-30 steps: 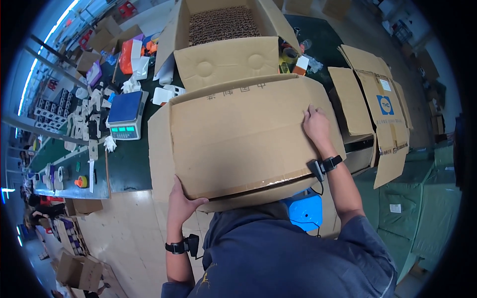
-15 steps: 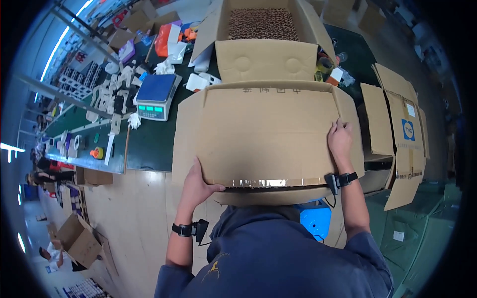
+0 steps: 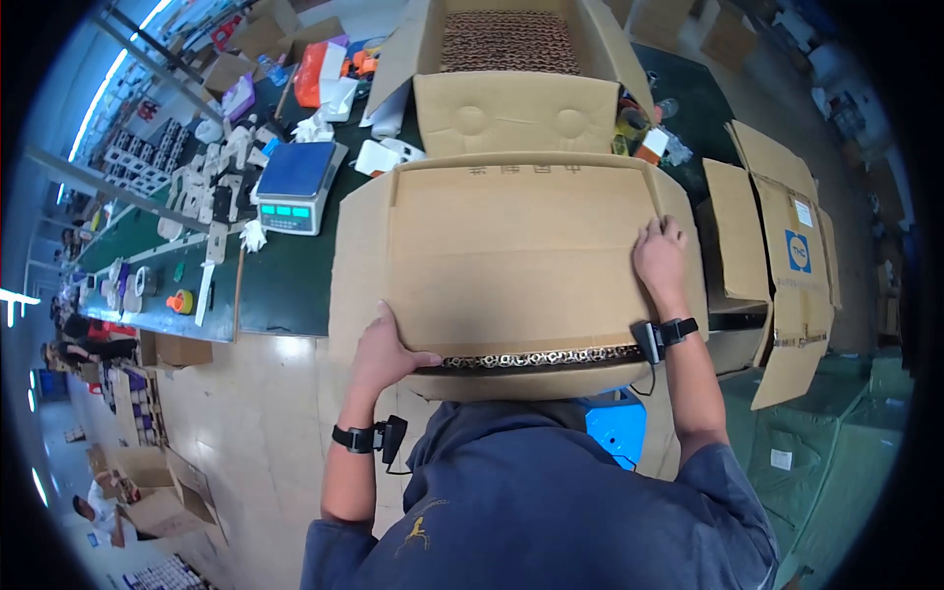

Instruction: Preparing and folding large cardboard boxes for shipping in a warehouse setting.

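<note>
Your left hand (image 3: 382, 356) lies flat at the seven o'clock corner of the big brown corrugated cardboard box (image 3: 511, 265) in front of you, palm down on its top flap and thumb stretched along the near edge; it presses rather than grips. Your right hand (image 3: 660, 258) rests open at the three o'clock side of the same flap, fingers spread toward the far right corner, nothing closed in it. Each wrist carries a black band with a small device.

The box sits centred before your chest on the edge of the dark green work table (image 3: 285, 285). Under the flap's near edge, at six o'clock, a strip of brass-coloured metal chain (image 3: 536, 359) shows.

At twelve o'clock, touching the far side of your box, stands a second open cardboard carton (image 3: 511, 103) with its flaps up and the same chain heaped inside. At ten o'clock on the table is a blue-and-white digital weighing scale (image 3: 295, 187). At three o'clock, flattened cardboard sheets (image 3: 777, 256) lean beside the table. A blue plastic stool (image 3: 615, 428) shows just below your right forearm.
</note>
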Available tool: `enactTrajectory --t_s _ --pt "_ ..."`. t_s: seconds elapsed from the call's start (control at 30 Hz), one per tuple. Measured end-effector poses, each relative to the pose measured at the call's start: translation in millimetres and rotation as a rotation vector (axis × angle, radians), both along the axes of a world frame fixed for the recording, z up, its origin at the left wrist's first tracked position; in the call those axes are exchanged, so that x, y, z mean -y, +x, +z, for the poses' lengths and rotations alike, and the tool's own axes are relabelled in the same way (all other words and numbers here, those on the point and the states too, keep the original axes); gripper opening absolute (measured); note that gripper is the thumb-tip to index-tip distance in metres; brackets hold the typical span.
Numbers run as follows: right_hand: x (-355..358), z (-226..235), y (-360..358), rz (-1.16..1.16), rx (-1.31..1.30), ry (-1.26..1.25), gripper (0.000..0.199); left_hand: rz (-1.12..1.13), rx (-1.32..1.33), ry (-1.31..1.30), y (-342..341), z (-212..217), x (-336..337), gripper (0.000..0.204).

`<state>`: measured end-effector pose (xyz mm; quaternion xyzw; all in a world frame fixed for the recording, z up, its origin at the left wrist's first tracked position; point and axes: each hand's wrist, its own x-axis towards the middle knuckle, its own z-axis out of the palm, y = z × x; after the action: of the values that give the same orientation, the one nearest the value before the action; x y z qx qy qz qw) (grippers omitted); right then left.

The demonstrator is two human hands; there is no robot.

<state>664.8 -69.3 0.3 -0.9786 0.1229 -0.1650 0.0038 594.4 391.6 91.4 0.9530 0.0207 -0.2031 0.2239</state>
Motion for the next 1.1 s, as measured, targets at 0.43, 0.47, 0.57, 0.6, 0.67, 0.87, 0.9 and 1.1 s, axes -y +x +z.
enactTrajectory --t_s 0.43,0.47,0.57,0.6,0.67,0.87,0.9,1.1 --pt "-43 86 -126 0.597 -0.34 0.227 0.083 0.043 -0.009 -0.132 -2 5 -4 0.124" --pt "-37 78 -128 0.595 -0.34 0.23 0.083 0.063 -0.003 -0.156 -3 6 -4 0.123" --pt "-22 60 -133 0.548 -0.318 0.038 0.074 -0.008 0.125 -0.109 -15 2 -3 0.114" --pt "-24 59 -135 0.531 -0.266 0.041 0.075 -0.092 0.244 -0.036 -20 2 -2 0.106" --pt "-24 56 -135 0.513 -0.216 0.046 0.077 -0.18 0.391 -0.012 -24 5 -1 0.092" --pt "-19 40 -120 0.523 -0.19 0.05 0.075 -0.307 0.544 -0.118 -21 -29 -13 0.058" --pt "-20 38 -119 0.529 -0.181 0.038 0.074 -0.298 0.549 -0.125 -19 -34 -13 0.055" --pt "-20 28 -123 0.531 -0.137 -0.001 0.071 -0.322 0.53 -0.107 -25 -33 -6 0.054"
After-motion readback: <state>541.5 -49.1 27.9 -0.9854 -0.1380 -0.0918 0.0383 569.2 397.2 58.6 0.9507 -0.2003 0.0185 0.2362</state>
